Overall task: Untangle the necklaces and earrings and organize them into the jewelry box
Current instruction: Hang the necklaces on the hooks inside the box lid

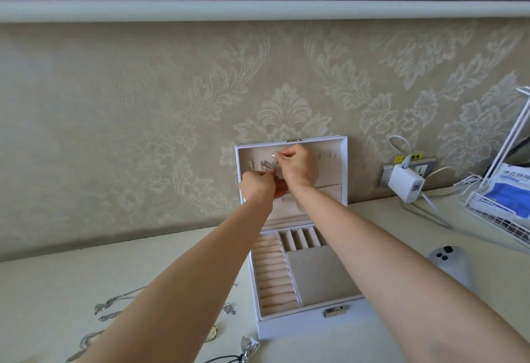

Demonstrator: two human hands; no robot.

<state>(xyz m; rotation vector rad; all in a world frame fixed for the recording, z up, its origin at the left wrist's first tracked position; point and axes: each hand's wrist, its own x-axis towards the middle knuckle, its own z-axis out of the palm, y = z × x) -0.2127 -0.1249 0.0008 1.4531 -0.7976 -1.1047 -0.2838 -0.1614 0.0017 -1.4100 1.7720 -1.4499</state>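
Just above the centre of the frame, both hands meet inside the raised lid of the jewelry box (344, 173). The right hand (298, 167) has its grip narrowed to a pinch at the row of hooks near the lid's top edge; what lies between its fingertips is too small to tell. The left hand (258, 183), just below and to the left, has its grip closed on a thin silver necklace (268, 165) that hangs at the hooks between the two hands. Below them the box tray lies open, with ring rolls and small compartments. At lower left of the frame, more tangled jewelry (109, 306) lies on the pale surface (57, 282).
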